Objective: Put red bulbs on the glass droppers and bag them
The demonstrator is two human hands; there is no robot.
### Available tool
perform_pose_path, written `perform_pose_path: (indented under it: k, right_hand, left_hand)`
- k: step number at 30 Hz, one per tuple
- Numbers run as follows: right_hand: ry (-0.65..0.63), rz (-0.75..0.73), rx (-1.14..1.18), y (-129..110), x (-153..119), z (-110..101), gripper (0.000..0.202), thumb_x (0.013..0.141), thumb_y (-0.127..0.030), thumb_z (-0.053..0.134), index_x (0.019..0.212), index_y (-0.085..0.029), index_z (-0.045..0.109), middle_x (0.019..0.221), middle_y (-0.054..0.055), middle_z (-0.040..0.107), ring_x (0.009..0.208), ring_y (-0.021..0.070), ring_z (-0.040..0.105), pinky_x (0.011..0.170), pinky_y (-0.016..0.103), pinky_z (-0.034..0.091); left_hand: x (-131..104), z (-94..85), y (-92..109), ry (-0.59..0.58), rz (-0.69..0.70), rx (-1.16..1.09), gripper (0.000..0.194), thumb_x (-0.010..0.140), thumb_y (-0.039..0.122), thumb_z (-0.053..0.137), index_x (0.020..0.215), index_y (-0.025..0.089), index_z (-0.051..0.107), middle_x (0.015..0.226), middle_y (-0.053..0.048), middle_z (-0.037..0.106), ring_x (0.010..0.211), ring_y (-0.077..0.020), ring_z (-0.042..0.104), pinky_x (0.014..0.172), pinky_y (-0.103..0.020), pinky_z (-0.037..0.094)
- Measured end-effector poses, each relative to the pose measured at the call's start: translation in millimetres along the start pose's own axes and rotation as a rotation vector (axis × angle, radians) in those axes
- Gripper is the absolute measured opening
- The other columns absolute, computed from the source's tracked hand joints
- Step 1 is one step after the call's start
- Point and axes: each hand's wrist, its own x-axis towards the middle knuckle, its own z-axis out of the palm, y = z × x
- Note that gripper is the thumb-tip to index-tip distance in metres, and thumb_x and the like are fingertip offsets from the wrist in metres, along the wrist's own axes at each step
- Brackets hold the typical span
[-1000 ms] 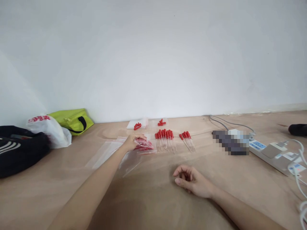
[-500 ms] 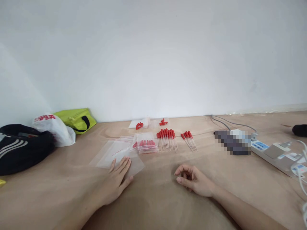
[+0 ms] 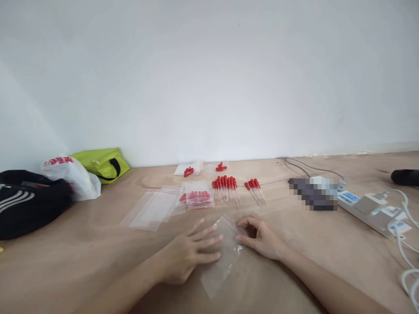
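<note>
Wall: pale, smooth, across the far side.
Surface: brown, faintly streaked, cut off at the near edge.
Left hand: fingers spread over the left side of a clear pouch.
Right hand: apart from the other, curled at the pouch's far right corner; whether it pinches, I cannot tell.
Pouch material: thin, glinting plastic, near middle, partly hidden by fingers.
Sticks: red rounded heads, slender pale stems, farther off.
Dark object: right, pixelated, unreadable.
Black bag: soft, white-striped, cut off at left.
</note>
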Motion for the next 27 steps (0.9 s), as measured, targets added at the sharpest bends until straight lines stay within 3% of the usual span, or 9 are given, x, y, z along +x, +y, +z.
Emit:
perform_pose_path:
  k: [2, 4, 5, 7, 10, 14, 19, 27]
  right_hand:
    - [0.014, 0.019, -0.034, 1, 1, 0, 0.021, 0.063, -0.032, 0.067, 0.079, -0.019, 0.061, 0.075, 0.002, 0.056, 0.069, 0.0144, 0.049, 0.062, 0.026, 0.038]
    - [0.021, 0.069, -0.033, 4, 2, 1, 0.021, 0.063, -0.03, 0.066, 0.081, -0.019, 0.061, 0.067, 0.0, 0.054, 0.063, 0.0128, 0.047, 0.059, 0.025, 0.037]
    - [0.02, 0.092, -0.02, 6, 3, 3, 0.022, 0.064, -0.029, 0.065, 0.082, -0.018, 0.061, 0.065, -0.001, 0.054, 0.059, 0.0117, 0.046, 0.057, 0.025, 0.036]
    - [0.002, 0.124, 0.015, 9, 4, 6, 0.021, 0.065, -0.027, 0.064, 0.083, -0.018, 0.061, 0.061, -0.003, 0.053, 0.054, 0.01, 0.044, 0.054, 0.024, 0.035]
    - [-0.013, 0.14, 0.045, 10, 5, 8, 0.017, 0.065, -0.026, 0.063, 0.08, -0.018, 0.061, 0.059, -0.003, 0.054, 0.052, 0.0092, 0.044, 0.054, 0.024, 0.034]
    - [0.016, 0.111, 0.012, 6, 3, 6, 0.009, 0.063, -0.023, 0.063, 0.069, -0.019, 0.059, 0.063, -0.002, 0.057, 0.057, 0.0109, 0.047, 0.057, 0.024, 0.035]
    - [-0.01, -0.069, -0.102, -3, -2, 0, 0.015, 0.06, -0.029, 0.068, 0.067, -0.02, 0.058, 0.074, 0.001, 0.058, 0.074, 0.0168, 0.05, 0.071, 0.03, 0.036]
    - [-0.066, -0.344, -0.189, -5, -3, -6, 0.021, 0.067, -0.038, 0.065, 0.073, -0.019, 0.063, 0.082, 0.006, 0.057, 0.077, 0.0185, 0.051, 0.071, 0.033, 0.04]
  left_hand:
    - [14, 4.9, -3, 0.104, -0.094, 0.06, 0.051, 0.078, 0.011, 0.04, 0.125, 0.032, 0.044, 0.141, 0.004, 0.025, 0.13, -0.0233, 0.017, 0.106, -0.048, 0.014]
    - [23, 19.0, 0, 0.195, -0.302, 0.074, 0.046, 0.083, 0.018, 0.037, 0.129, 0.025, 0.039, 0.143, -0.002, 0.019, 0.131, -0.0255, 0.014, 0.104, -0.048, 0.02]
    - [26, 27.3, 3, 0.205, -0.421, 0.069, 0.046, 0.086, 0.026, 0.035, 0.132, 0.021, 0.033, 0.143, -0.007, 0.018, 0.13, -0.0273, 0.014, 0.103, -0.049, 0.021]
    - [31, 41.3, 10, 0.153, -0.519, 0.033, 0.06, 0.086, 0.045, 0.035, 0.136, 0.013, 0.025, 0.143, -0.014, 0.015, 0.13, -0.0322, 0.011, 0.102, -0.053, 0.021]
    - [36, 46.8, 12, 0.11, -0.453, 0.045, 0.07, 0.083, 0.057, 0.032, 0.137, 0.013, 0.021, 0.143, -0.014, 0.011, 0.13, -0.0314, 0.006, 0.103, -0.053, 0.015]
    - [39, 34.5, 1, 0.058, -0.313, 0.059, 0.069, 0.082, 0.058, 0.034, 0.136, 0.017, 0.023, 0.143, -0.011, 0.014, 0.131, -0.028, 0.008, 0.106, -0.048, 0.012]
    - [40, 26.9, -9, 0.052, -0.225, 0.076, 0.069, 0.082, 0.057, 0.036, 0.136, 0.016, 0.023, 0.143, -0.012, 0.014, 0.131, -0.0264, 0.01, 0.106, -0.047, 0.011]
    - [39, 20.4, -11, 0.003, -0.174, 0.088, 0.071, 0.081, 0.057, 0.038, 0.136, 0.014, 0.023, 0.142, -0.014, 0.014, 0.131, -0.0266, 0.012, 0.106, -0.046, 0.012]
